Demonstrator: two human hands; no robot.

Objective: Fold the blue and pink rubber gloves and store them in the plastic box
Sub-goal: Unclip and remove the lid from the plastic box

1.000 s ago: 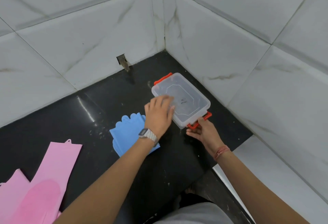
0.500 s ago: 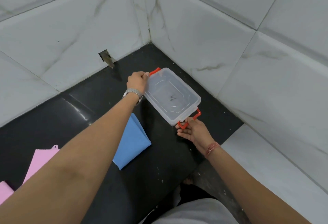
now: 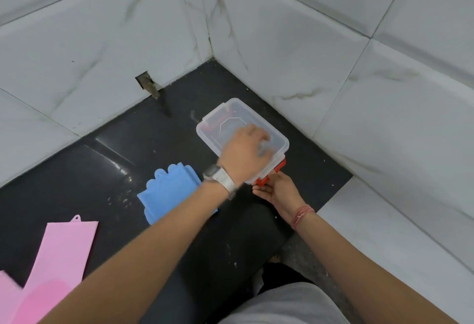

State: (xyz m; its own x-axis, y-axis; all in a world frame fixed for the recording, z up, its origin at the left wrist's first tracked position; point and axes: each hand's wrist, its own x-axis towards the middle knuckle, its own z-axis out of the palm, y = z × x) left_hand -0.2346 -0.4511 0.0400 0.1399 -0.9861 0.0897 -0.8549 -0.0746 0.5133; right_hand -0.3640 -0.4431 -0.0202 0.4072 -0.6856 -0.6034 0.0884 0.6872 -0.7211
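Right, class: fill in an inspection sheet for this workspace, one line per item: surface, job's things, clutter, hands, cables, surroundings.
Surface: black counter, glossy, with pale specks.
Job's things: folded blue gloves on the counter beside the clear plastic box; pink gloves flat at the near left, outside the box.
Clutter: nothing seen.
Hands: left hand on the box lid, blurred; right hand at the near red latch.
Cables: nothing seen.
Surroundings: white marble-look wall tiles meeting in a corner; small metal stub low on the wall.
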